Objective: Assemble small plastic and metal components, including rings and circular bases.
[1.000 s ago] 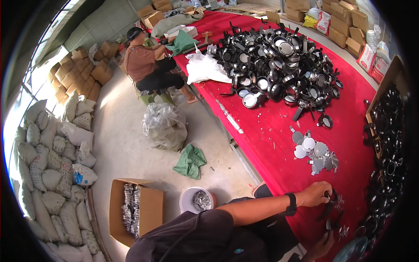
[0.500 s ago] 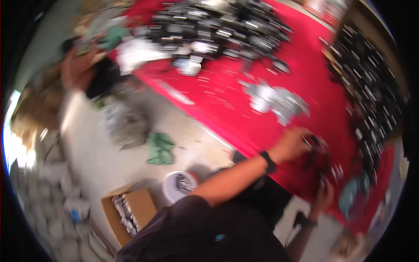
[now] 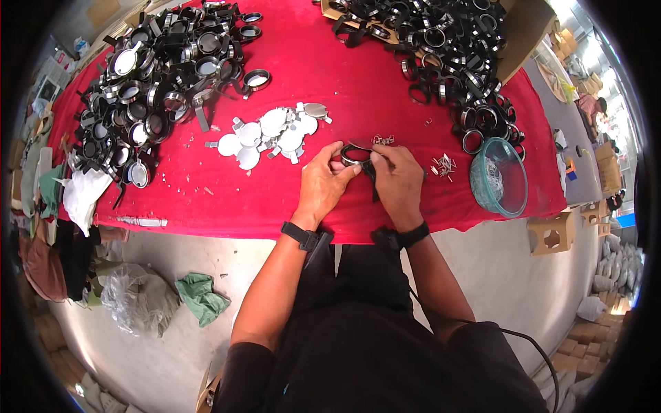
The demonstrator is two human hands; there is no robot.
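Observation:
Between my two hands, just above the red cloth near the table's front edge, is a black ring with a shiny metal rim (image 3: 354, 161) and a dark handle pointing toward me. My left hand (image 3: 322, 180) is closed on its left side, thumb at the near rim. From the right, my right hand (image 3: 398, 182) grips it with bent fingers, hiding part of the ring. Flat, pale round discs with small tabs (image 3: 273, 124) lie in a loose pile beyond my left hand. Small metal pieces (image 3: 383, 140) lie just past the ring, and thin metal pins (image 3: 444, 166) right of my right hand.
A heap of black handled rings (image 3: 165, 96) covers the table's left side. More rings (image 3: 475, 89) spill from a cardboard box (image 3: 527, 38) at the back right. A teal see-through bowl (image 3: 480, 189) stands near the right edge. Bags and a green cloth (image 3: 202, 298) lie on the floor.
My view has swung to the right and steadied from a blur. My hands, earlier apart, have come together on the ring.

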